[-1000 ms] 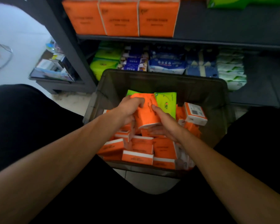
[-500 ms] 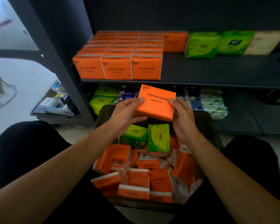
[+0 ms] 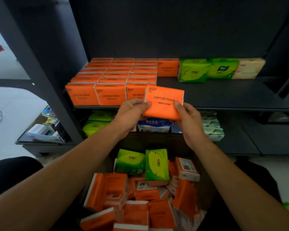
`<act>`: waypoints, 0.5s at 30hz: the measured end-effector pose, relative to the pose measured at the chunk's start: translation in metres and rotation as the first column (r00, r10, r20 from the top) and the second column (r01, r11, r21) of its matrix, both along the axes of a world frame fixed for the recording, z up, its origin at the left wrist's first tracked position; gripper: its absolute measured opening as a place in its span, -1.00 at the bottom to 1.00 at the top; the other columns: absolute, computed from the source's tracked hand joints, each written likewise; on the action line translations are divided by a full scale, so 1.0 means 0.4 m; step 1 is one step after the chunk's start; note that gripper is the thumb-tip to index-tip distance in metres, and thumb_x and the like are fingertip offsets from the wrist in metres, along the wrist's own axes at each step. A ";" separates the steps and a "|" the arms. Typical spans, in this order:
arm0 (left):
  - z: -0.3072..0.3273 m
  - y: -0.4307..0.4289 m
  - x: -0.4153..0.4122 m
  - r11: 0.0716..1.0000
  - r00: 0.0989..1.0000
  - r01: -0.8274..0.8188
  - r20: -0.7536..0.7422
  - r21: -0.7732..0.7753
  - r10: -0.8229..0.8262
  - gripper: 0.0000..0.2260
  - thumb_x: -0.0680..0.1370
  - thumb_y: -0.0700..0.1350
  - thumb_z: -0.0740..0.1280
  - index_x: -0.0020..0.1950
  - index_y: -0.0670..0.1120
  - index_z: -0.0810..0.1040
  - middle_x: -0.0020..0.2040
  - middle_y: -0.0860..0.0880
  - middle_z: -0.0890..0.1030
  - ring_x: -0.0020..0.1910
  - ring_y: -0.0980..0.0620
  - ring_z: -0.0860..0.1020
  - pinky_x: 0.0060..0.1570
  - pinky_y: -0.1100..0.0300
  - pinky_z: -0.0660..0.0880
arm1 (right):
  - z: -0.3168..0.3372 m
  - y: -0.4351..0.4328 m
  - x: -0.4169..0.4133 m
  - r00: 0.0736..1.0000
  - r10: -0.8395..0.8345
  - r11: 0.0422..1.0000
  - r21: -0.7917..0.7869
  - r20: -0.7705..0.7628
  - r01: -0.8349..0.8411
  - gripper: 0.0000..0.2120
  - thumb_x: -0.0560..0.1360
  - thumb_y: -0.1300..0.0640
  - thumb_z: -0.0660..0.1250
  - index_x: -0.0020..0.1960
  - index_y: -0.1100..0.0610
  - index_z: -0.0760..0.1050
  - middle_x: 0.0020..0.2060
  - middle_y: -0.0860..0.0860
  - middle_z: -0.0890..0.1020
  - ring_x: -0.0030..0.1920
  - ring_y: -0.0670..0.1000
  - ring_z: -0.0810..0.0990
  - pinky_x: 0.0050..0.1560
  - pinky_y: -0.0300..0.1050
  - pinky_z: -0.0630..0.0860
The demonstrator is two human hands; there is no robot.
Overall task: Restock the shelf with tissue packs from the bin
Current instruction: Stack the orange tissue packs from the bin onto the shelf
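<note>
**Obs., head view.** You hold one orange tissue pack (image 3: 163, 104) in both hands, with the printed "COTTON TISSUE" face toward you.
- Your left hand (image 3: 132, 112) grips its left edge, thumb on the front face and fingers (image 3: 140, 104) curled round behind.
- Your right hand (image 3: 187, 119) grips the lower right corner the same way, thumb on the front.
- Both hands are closed round this one pack and carry nothing else.

**Position.** The pack is at the front edge of the shelf (image 3: 223, 95), just right of the front row of stocked orange packs (image 3: 112, 77). It overlaps the right end of that row in the picture and sits slightly tilted, right side lower. I cannot tell whether it touches the shelf board or its neighbour.

**Change.**
- Half a second ago the pack was lower, over the far wall of the bin (image 3: 157, 142) and under the shelf edge. You have since lifted it up and forward.
- One second ago both hands were down in the bin, pulling it off the pile.
- The two-handed grip is the same as half a second ago.

**Elsewhere.**
- The stocked block is three columns wide and several rows deep.
- Two green shelf packs (image 3: 193, 70) and a cream pack (image 3: 249, 69) stand along the back of the shelf.
- The bin holds a loose orange pile (image 3: 140, 205), with two green bin packs (image 3: 157, 165) on its far side.
- The lower shelf shows a blue-and-white pack (image 3: 154, 125).
</note>
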State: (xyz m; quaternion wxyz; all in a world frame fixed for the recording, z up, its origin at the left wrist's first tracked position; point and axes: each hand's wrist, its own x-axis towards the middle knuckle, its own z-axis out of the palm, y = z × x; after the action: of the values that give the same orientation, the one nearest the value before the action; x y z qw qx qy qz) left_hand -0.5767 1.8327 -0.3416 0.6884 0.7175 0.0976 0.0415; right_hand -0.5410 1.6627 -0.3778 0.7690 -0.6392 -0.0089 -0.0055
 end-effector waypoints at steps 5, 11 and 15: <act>0.048 -0.002 0.062 0.998 0.999 0.031 0.034 0.063 -0.033 -0.64 0.53 -0.16 0.36 0.32 -0.10 0.43 0.08 -0.20 0.61 0.06 -0.12 0.60 0.07 0.00 0.57 | 0.046 -0.005 0.052 0.991 -0.117 0.993 -0.013 0.067 0.118 -0.83 0.53 0.04 0.37 0.02 0.09 0.44 -0.06 0.05 0.61 -0.02 0.01 0.61 0.09 0.14 0.58; 0.094 -0.016 0.149 0.968 0.984 0.003 0.171 0.251 -0.047 -0.54 0.52 -0.15 0.38 0.41 0.01 0.39 -0.07 -0.04 0.66 -0.13 0.09 0.60 -0.04 0.25 0.50 | 0.075 -0.001 0.107 0.960 -0.176 0.979 -0.060 0.216 0.193 -0.79 0.51 0.13 0.39 0.08 0.13 0.42 -0.01 0.01 0.57 0.02 -0.02 0.57 -0.02 -0.18 0.54; 0.113 -0.014 0.224 0.944 0.983 -0.017 0.176 0.330 -0.044 -0.43 0.51 -0.24 0.37 0.48 -0.01 0.27 -0.15 -0.07 0.64 -0.32 0.19 0.55 -0.30 0.46 0.44 | 0.076 0.005 0.154 0.939 -0.188 0.953 -0.177 0.287 0.245 -0.68 0.50 0.21 0.39 0.22 0.14 0.43 -0.06 -0.16 0.54 -0.05 -0.19 0.54 -0.04 -0.27 0.49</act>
State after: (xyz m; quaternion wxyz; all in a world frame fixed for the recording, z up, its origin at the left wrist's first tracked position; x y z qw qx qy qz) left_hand -0.4871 1.8270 -0.2962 0.5648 0.8165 0.0216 0.1175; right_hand -0.4796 1.6648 -0.3475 0.6837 -0.7071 -0.0421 -0.1756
